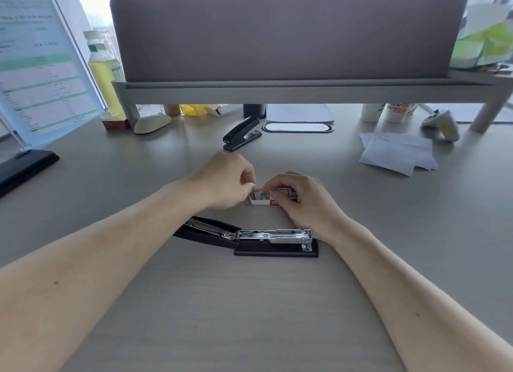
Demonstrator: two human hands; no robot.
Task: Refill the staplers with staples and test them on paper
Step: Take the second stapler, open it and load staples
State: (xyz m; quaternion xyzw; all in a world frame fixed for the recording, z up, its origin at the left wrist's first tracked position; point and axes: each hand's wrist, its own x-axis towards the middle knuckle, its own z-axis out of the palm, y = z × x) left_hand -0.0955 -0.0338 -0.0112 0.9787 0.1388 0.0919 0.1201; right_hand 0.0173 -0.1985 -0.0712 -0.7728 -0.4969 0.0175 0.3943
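Black stapler lid swung open, metal channel bared, both hands gripping staple box, left hand, right hand

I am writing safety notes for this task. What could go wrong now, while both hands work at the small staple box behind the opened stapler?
1. The left hand pinches at the open end of the staple box; a strip could break or spill onto the desk.
2. The opened stapler lies right under the forearms; a wrist could knock it or catch its bare metal rail.
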